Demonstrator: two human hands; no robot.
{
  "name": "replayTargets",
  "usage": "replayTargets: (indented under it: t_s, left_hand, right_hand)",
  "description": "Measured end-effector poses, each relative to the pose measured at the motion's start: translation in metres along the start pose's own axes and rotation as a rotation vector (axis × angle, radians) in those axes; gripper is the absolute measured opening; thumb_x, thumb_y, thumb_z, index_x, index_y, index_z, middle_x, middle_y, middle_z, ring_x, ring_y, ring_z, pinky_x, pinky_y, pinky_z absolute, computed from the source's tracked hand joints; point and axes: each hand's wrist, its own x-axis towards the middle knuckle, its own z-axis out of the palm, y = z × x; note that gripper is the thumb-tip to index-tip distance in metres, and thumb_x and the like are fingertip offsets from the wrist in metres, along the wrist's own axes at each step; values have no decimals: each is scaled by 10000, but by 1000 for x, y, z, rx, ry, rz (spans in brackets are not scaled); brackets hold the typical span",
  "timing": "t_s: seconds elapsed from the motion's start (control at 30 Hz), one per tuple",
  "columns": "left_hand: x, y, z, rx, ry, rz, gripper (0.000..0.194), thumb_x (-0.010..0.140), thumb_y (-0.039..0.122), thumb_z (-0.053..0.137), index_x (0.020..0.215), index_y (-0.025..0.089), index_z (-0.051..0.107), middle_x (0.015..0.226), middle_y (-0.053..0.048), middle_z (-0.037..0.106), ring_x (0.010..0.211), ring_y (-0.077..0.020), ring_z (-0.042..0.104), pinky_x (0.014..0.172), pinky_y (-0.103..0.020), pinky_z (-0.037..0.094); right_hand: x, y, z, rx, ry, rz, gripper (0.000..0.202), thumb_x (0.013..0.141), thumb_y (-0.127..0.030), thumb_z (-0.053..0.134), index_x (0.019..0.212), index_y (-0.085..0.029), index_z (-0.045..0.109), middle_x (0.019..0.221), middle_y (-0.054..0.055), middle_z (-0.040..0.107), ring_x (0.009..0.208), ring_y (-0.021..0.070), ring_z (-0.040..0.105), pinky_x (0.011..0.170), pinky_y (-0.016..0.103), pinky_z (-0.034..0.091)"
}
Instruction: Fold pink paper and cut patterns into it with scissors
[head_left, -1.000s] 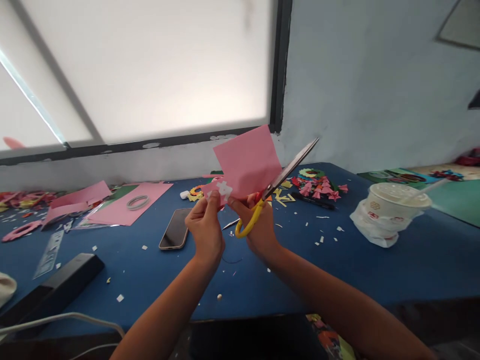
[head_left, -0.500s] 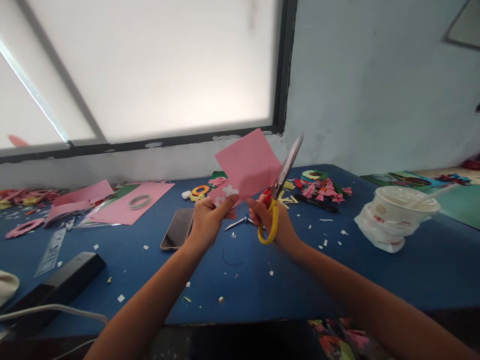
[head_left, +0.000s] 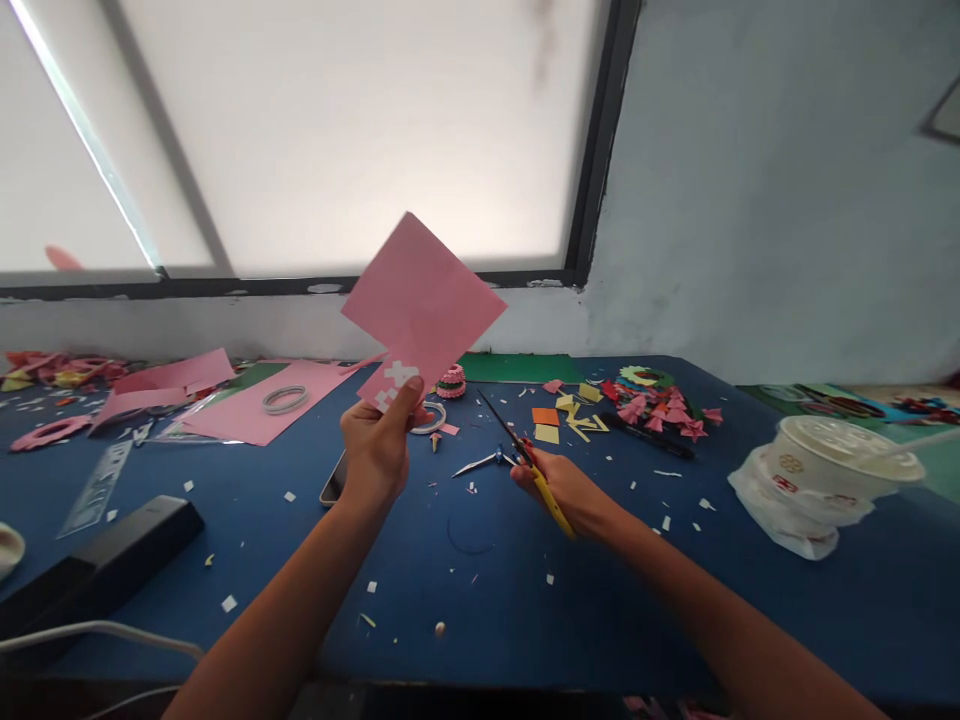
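Observation:
My left hand (head_left: 379, 440) pinches the lower corner of a pink sheet of paper (head_left: 427, 295), held upright above the table. White tape pieces (head_left: 395, 380) stick to the sheet close to my thumb. In my right hand (head_left: 559, 485) is a pair of scissors (head_left: 544, 487) with yellow and red handles; its blades point up and to the left, apart from the paper. A drawing compass (head_left: 491, 457) lies on the table between my hands. Behind my left wrist, a phone (head_left: 334, 482) is partly hidden.
On the blue table (head_left: 420, 570) lie a tape roll (head_left: 285, 399) on pink sheets, yellow scraps (head_left: 589, 420), pink paper pieces (head_left: 664, 412) and a black pen (head_left: 652, 437). A lidded cup (head_left: 829, 470) stands at right, a black box (head_left: 142, 540) at left.
My left hand has moved left and turned the pink sheet, raising it. My right hand has lowered the scissors away from the sheet, and their blades now tip leftward. The view has shifted slightly.

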Motion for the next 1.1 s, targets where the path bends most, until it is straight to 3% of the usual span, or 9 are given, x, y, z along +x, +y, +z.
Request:
replayTargets:
  t_s: [0.23, 0.5, 0.83, 1.1]
  left_hand:
    - [-6, -13, 1, 86, -96, -62, 216, 532, 306, 768, 594, 130, 658, 547, 16, 600, 482, -83, 545, 533, -225, 515]
    - [-11, -23, 0, 173, -176, -125, 232, 575, 326, 746, 697, 135, 696, 614, -7, 643, 537, -98, 587, 552, -222, 523]
    - [-10, -17, 2, 43, -24, -62, 190, 550, 292, 759, 598, 138, 659, 557, 24, 595, 478, -68, 530, 539, -221, 521]
    - [-13, -21, 3, 117, -93, -117, 218, 557, 311, 758, 676, 141, 693, 634, 2, 640, 521, -80, 562, 540, -213, 520]
  right_hand:
    - [-6, -4, 2, 8, -119, 18, 560, 752, -733, 266, 663, -191, 378, 624, -14, 415, 540, 114, 337, 478, 233, 256]
    - [-7, -1, 4, 93, -155, 49, 570, 728, -752, 284, 626, -194, 338, 599, -29, 360, 518, 100, 285, 456, 229, 233]
    - [-7, -4, 3, 28, -167, 59, 624, 677, -809, 235, 627, -194, 327, 601, -20, 357, 530, 110, 291, 461, 240, 234]
    - [-7, -1, 6, 12, -183, 51, 629, 682, -813, 190, 643, -199, 323, 618, -20, 360, 544, 118, 292, 481, 246, 246]
